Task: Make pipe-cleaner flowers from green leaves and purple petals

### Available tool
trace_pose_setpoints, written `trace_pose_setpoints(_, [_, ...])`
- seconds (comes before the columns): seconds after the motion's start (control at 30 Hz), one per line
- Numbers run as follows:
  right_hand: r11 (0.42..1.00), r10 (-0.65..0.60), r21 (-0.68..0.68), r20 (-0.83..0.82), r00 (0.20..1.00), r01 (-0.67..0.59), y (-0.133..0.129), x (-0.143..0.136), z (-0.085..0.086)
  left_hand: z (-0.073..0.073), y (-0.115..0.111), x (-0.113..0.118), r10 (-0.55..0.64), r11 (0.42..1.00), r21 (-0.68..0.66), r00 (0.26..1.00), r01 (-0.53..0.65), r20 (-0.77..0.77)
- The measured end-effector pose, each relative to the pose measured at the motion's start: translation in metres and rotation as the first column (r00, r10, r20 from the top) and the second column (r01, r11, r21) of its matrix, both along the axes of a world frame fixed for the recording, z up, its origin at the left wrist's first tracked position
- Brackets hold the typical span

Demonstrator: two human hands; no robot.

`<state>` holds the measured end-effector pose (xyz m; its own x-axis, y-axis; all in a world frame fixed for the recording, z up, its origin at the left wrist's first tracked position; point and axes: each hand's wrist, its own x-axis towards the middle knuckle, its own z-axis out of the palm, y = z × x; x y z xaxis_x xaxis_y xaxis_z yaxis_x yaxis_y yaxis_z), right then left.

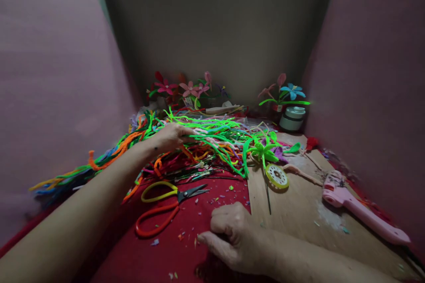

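My left hand reaches into a heap of fuzzy pipe cleaners, mostly bright green ones on top. Its fingers are pinched together among green strands; exactly how many they hold is hidden. Low in the middle, my right hand rests over the red cloth with its fingers curled and the thumb along them, nothing visible in it. Between the hands lie scissors with one yellow and one red handle, blades pointing right. A green pipe cleaner flower on a dark stem lies to the right of the heap.
On the wooden board sit a yellow-rimmed white spool and a pink glue gun. Finished flowers and a pale lidded jar stand at the back. Scraps dot the red cloth. Pinkish walls rise on both sides.
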<state>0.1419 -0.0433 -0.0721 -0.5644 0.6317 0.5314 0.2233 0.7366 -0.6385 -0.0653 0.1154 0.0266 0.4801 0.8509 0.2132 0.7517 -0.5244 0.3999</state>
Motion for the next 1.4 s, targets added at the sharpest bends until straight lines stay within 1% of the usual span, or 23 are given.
trace_pose_setpoints(0.03, [1.0, -0.001, 0.0, 0.003, 1.0, 0.001, 0.0, 0.0, 0.0, 0.007, 0.001, -0.002, -0.038, 0.996, -0.075, 0.996, 0.044, 0.075])
trace_pose_setpoints(0.07, [1.0, -0.003, 0.0, 0.005, 1.0, 0.003, 0.0, 0.0, -0.001, 0.014, 0.001, -0.005, -0.032, 0.986, -0.158, 0.988, 0.056, 0.148])
trace_pose_setpoints(0.13, [1.0, -0.003, -0.003, 0.009, 1.0, 0.003, -0.001, 0.0, -0.001, 0.026, 0.0, -0.008, 0.052, 0.958, -0.282, 0.943, 0.046, 0.329])
trace_pose_setpoints(0.17, [1.0, -0.005, -0.005, 0.009, 1.0, 0.005, -0.001, 0.0, -0.001, 0.031, 0.0, -0.009, 0.08, 0.936, -0.343, 0.899, 0.081, 0.43])
trace_pose_setpoints(0.23, [1.0, -0.005, -0.004, 0.002, 1.0, 0.005, -0.001, 0.0, 0.0, 0.038, 0.001, -0.009, 0.126, 0.905, -0.386, 0.754, 0.179, 0.644])
trace_pose_setpoints(0.3, [1.0, -0.008, 0.004, -0.01, 1.0, 0.008, -0.001, 0.0, 0.001, 0.045, 0.002, -0.008, 0.152, 0.902, -0.34, 0.541, 0.267, 0.827])
trace_pose_setpoints(0.37, [1.0, -0.009, 0.006, -0.008, 1.0, 0.009, 0.0, 0.0, 0.001, 0.053, 0.004, -0.007, 0.151, 0.932, -0.242, 0.318, 0.269, 0.936])
trace_pose_setpoints(0.4, [1.0, -0.009, 0.004, -0.002, 1.0, 0.009, 0.0, 0.0, 0.001, 0.059, 0.004, -0.007, 0.136, 0.954, -0.19, 0.226, 0.233, 0.964])
trace_pose_setpoints(0.43, [1.0, -0.005, 0.002, 0.007, 1.0, 0.005, 0.0, 0.0, 0.001, 0.065, 0.004, -0.007, 0.12, 0.967, -0.157, 0.185, 0.2, 0.975])
trace_pose_setpoints(0.47, [1.0, -0.002, 0.0, 0.017, 1.0, 0.002, 0.0, 0.0, 0.001, 0.072, 0.003, -0.008, 0.12, 0.971, -0.154, 0.185, 0.181, 0.975])
trace_pose_setpoints(0.57, [1.0, -0.009, -0.017, 0.019, 1.0, 0.009, -0.002, 0.0, 0.003, 0.089, -0.005, -0.008, 0.154, 0.975, -0.188, 0.257, 0.117, 0.954])
trace_pose_setpoints(0.67, [0.989, -0.065, -0.136, -0.009, 0.998, 0.063, -0.002, 0.002, 0.009, 0.089, -0.022, 0.0, 0.203, 0.971, -0.233, 0.328, 0.053, 0.923])
trace_pose_setpoints(0.7, [0.974, -0.09, -0.211, -0.03, 0.995, 0.082, 0.0, 0.003, 0.012, 0.083, -0.029, 0.006, 0.247, 0.957, -0.285, 0.374, 0.048, 0.894])
trace_pose_setpoints(0.73, [0.948, -0.119, -0.304, -0.068, 0.991, 0.093, 0.003, 0.005, 0.016, 0.075, -0.037, 0.012, 0.276, 0.94, -0.338, 0.467, 0.051, 0.84])
trace_pose_setpoints(0.77, [0.91, -0.153, -0.404, -0.121, 0.981, 0.092, 0.007, 0.006, 0.02, 0.066, -0.046, 0.02, 0.291, 0.914, -0.397, 0.543, 0.086, 0.788])
trace_pose_setpoints(0.8, [0.861, -0.193, -0.503, -0.195, 0.962, 0.071, 0.012, 0.007, 0.025, 0.055, -0.055, 0.027, 0.311, 0.875, -0.464, 0.576, 0.136, 0.756])
trace_pose_setpoints(0.87, [0.76, -0.288, -0.65, -0.347, 0.893, -0.008, 0.025, 0.01, 0.035, 0.033, -0.073, 0.042, 0.359, 0.756, -0.602, 0.606, 0.257, 0.71])
trace_pose_setpoints(0.93, [0.701, -0.371, -0.709, -0.461, 0.806, -0.082, 0.039, 0.013, 0.044, 0.014, -0.087, 0.053, 0.396, 0.634, -0.696, 0.632, 0.337, 0.666])
trace_pose_setpoints(1.0, [0.68, -0.409, -0.717, -0.544, 0.733, -0.153, 0.05, 0.014, 0.051, 0.0, -0.096, 0.059, 0.417, 0.525, -0.75, 0.647, 0.402, 0.638])
trace_pose_setpoints(1.1, [0.688, -0.38, -0.689, -0.611, 0.695, -0.23, 0.061, 0.016, 0.053, -0.018, -0.1, 0.061, 0.438, 0.413, -0.792, 0.664, 0.45, 0.606])
trace_pose_setpoints(1.23, [0.681, -0.351, -0.668, -0.657, 0.667, -0.3, 0.066, 0.015, 0.043, -0.034, -0.097, 0.06, 0.393, 0.406, -0.762, 0.657, 0.504, 0.644])
trace_pose_setpoints(1.3, [0.649, -0.355, -0.675, -0.677, 0.645, -0.352, 0.066, 0.015, 0.039, -0.039, -0.095, 0.059, 0.387, 0.402, -0.743, 0.635, 0.535, 0.668])
trace_pose_setpoints(1.4, [0.59, -0.363, -0.708, -0.662, 0.656, -0.388, 0.066, 0.015, 0.036, -0.044, -0.095, 0.059, 0.428, 0.402, -0.744, 0.608, 0.534, 0.668])
